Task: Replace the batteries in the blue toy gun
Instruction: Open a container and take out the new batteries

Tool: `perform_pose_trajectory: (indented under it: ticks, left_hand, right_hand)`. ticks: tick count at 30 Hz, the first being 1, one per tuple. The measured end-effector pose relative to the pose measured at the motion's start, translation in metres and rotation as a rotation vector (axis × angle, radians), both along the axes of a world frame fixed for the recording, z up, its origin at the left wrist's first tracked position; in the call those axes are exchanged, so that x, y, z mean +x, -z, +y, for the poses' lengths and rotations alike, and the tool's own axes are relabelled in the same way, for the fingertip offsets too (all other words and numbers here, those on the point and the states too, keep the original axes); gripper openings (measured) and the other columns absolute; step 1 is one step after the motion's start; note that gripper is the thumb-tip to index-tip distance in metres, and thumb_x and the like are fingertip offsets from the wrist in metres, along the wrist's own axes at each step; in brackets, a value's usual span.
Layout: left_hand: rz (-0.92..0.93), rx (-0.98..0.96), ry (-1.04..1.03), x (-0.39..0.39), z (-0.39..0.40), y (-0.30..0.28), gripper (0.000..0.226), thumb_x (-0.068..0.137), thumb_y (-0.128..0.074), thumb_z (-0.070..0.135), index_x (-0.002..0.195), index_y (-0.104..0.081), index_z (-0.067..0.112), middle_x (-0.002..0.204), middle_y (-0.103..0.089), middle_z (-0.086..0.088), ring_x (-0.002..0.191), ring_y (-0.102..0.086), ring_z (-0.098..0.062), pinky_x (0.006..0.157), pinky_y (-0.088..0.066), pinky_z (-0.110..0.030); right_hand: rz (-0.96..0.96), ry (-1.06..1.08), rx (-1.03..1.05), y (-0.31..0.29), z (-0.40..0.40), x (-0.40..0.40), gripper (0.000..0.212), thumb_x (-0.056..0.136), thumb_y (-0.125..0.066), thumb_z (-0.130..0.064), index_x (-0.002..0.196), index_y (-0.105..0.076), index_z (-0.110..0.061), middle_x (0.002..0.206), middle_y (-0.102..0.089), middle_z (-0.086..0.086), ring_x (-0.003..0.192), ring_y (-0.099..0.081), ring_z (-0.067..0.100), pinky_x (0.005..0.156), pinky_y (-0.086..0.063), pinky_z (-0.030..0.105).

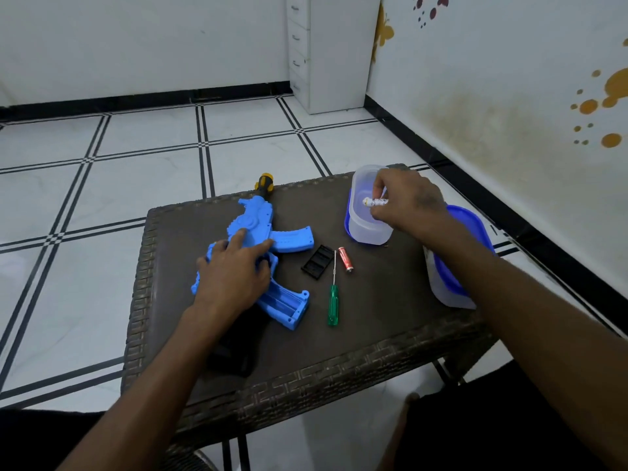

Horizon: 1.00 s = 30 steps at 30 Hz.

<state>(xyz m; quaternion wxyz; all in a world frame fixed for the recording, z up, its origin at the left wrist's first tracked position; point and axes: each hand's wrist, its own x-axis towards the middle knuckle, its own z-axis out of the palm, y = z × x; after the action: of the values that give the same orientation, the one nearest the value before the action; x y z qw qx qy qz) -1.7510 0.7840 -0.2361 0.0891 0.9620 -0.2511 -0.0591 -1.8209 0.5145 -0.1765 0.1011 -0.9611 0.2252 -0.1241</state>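
Observation:
The blue toy gun (258, 232) lies on the dark wicker table (373, 334), its open battery compartment (289, 304) facing up in the grip. My left hand (234, 270) rests flat on the gun's body with fingers spread. My right hand (404, 198) hovers over a clear plastic container (365, 229) and pinches a white battery (373, 201). A red battery (345, 259) lies on the table beside the black compartment cover (317, 261). A green-handled screwdriver (333, 297) lies just in front of them.
A second clear container with a blue lid (455, 266) stands at the table's right edge under my right forearm. A yellow-and-black tool handle (264, 183) pokes out behind the gun's muzzle. A white drawer cabinet (326, 52) stands by the far wall on the tiled floor.

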Motion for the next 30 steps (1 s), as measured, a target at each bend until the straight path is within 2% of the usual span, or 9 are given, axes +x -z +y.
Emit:
perform_pose_trajectory:
  ticks: [3,6,12,14,18,20,22,25,30]
  left_hand:
    - [-0.005,0.008,0.016,-0.001,-0.003,-0.002,0.048,0.097,-0.041,0.038,0.143,-0.035,0.049,0.161,-0.018,-0.002,0.143,-0.021,-0.034,0.108,-0.028,-0.062]
    - [-0.006,0.001,0.020,-0.002,-0.004,-0.001,0.048,0.097,-0.041,0.038,0.143,-0.035,0.050,0.161,-0.017,-0.001,0.144,-0.021,-0.034,0.109,-0.028,-0.061]
    - [-0.013,0.007,0.017,0.001,-0.004,-0.002,0.048,0.096,-0.042,0.042,0.142,-0.035,0.052,0.161,-0.019,0.000,0.143,-0.023,-0.034,0.107,-0.032,-0.061]
    - [-0.004,-0.001,0.008,0.002,-0.004,-0.003,0.048,0.095,-0.043,0.041,0.141,-0.037,0.051,0.160,-0.019,0.001,0.143,-0.023,-0.034,0.107,-0.033,-0.061]
    - [-0.006,0.003,0.010,0.002,-0.005,-0.003,0.048,0.095,-0.043,0.040,0.141,-0.037,0.051,0.160,-0.020,0.001,0.143,-0.023,-0.034,0.106,-0.034,-0.061]
    - [-0.001,0.004,0.010,0.002,-0.005,-0.004,0.048,0.095,-0.043,0.039,0.141,-0.037,0.051,0.160,-0.020,0.000,0.142,-0.023,-0.034,0.106,-0.034,-0.061]
    - [0.009,0.010,0.009,0.002,-0.005,-0.005,0.048,0.096,-0.043,0.039,0.142,-0.036,0.051,0.160,-0.019,0.000,0.143,-0.023,-0.034,0.107,-0.032,-0.061]
    - [0.023,0.009,0.009,0.001,-0.005,-0.005,0.048,0.096,-0.042,0.039,0.142,-0.036,0.051,0.161,-0.018,0.001,0.143,-0.022,-0.034,0.108,-0.031,-0.061]
    - [0.041,0.006,0.005,0.000,-0.005,-0.006,0.048,0.096,-0.043,0.038,0.142,-0.036,0.051,0.161,-0.018,0.000,0.143,-0.022,-0.035,0.108,-0.031,-0.062]
  right_hand:
    - [0.139,0.011,-0.085,0.004,-0.012,0.019,0.026,0.085,-0.067,-0.037,0.101,-0.061,-0.018,0.113,-0.061,0.007,0.100,-0.059,0.027,0.080,-0.048,0.035]
    - [0.223,-0.015,-0.171,0.008,-0.016,0.028,0.033,0.086,-0.066,-0.041,0.106,-0.059,-0.015,0.115,-0.061,0.010,0.107,-0.057,0.029,0.087,-0.050,0.038]
    - [0.245,-0.066,-0.188,0.009,-0.017,0.033,0.027,0.089,-0.065,-0.031,0.111,-0.058,-0.017,0.114,-0.063,0.007,0.106,-0.058,0.028,0.082,-0.045,0.034]
    - [0.147,-0.062,-0.158,0.005,-0.016,0.028,0.023,0.087,-0.065,-0.022,0.109,-0.060,-0.017,0.109,-0.064,0.006,0.102,-0.058,0.027,0.076,-0.042,0.031]
    - [-0.119,-0.112,-0.015,-0.003,0.006,-0.005,0.002,0.085,-0.061,-0.018,0.086,-0.061,-0.017,0.082,-0.060,-0.003,0.081,-0.055,0.021,0.066,-0.041,0.029]
    - [-0.067,-0.173,0.036,0.003,0.028,-0.025,0.006,0.086,-0.063,-0.024,0.083,-0.063,-0.019,0.078,-0.060,-0.004,0.078,-0.056,0.018,0.068,-0.046,0.029]
    - [0.071,-0.221,0.049,0.021,0.043,-0.034,0.010,0.085,-0.065,-0.028,0.085,-0.067,-0.019,0.084,-0.068,-0.001,0.085,-0.062,0.018,0.073,-0.052,0.031]
    - [0.207,-0.216,0.040,0.045,0.052,-0.033,0.020,0.083,-0.067,-0.035,0.091,-0.065,-0.017,0.088,-0.067,0.002,0.081,-0.061,0.019,0.073,-0.054,0.035]
    - [0.214,-0.134,0.062,0.056,0.053,-0.029,0.015,0.086,-0.065,-0.027,0.094,-0.063,-0.014,0.090,-0.065,0.006,0.081,-0.059,0.020,0.072,-0.053,0.035]
